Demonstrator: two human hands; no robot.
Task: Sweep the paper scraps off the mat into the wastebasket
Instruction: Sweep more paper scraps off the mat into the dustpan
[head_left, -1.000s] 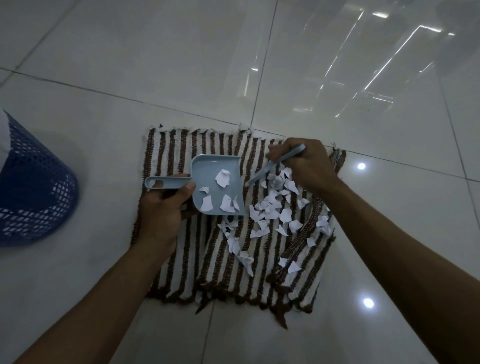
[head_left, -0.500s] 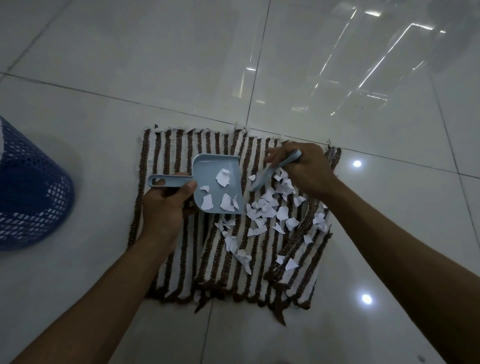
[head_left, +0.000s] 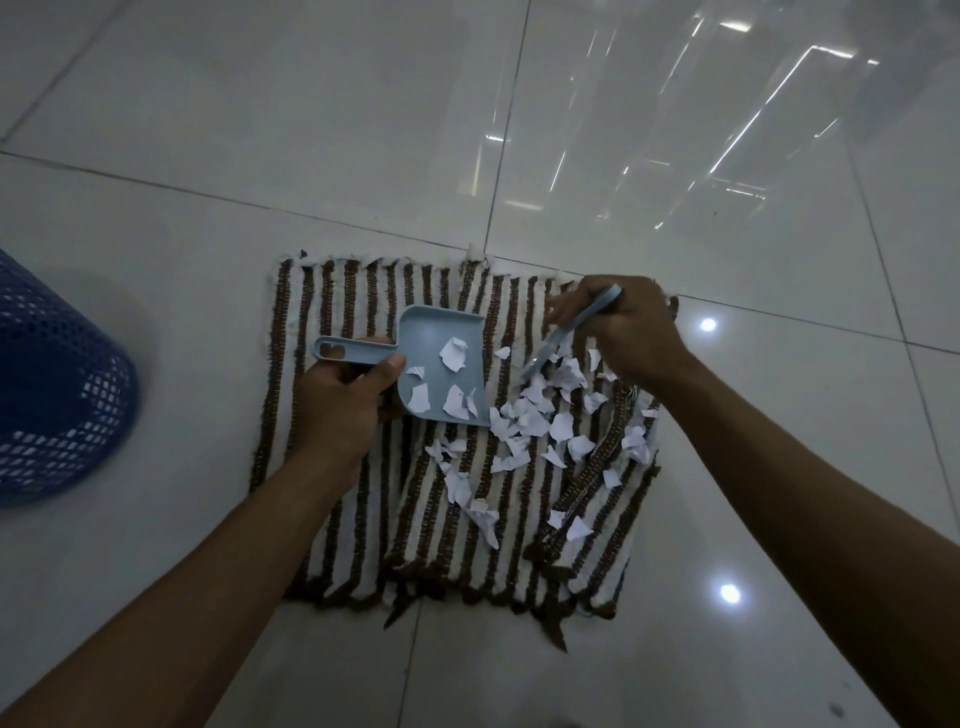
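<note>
A brown-and-white striped mat (head_left: 343, 291) lies on the tiled floor. My left hand (head_left: 340, 405) grips the handle of a light blue dustpan (head_left: 441, 325) resting on the mat, with several white scraps in it. My right hand (head_left: 631, 332) holds a small light blue brush (head_left: 563, 338) angled down, its tip at the scraps just right of the pan's mouth. Several white paper scraps (head_left: 535, 421) lie scattered over the mat's middle and right. The blue mesh wastebasket (head_left: 57, 384) stands on the floor at the far left.
Glossy pale floor tiles (head_left: 363, 130) surround the mat, with light reflections at the upper right. The mat's right side is rumpled into a ridge (head_left: 597, 467). My forearms cross the lower half of the view.
The brush has swept slightly left and down into the scraps near the pan's mouth. The dustpan and my left hand have stayed in place.
</note>
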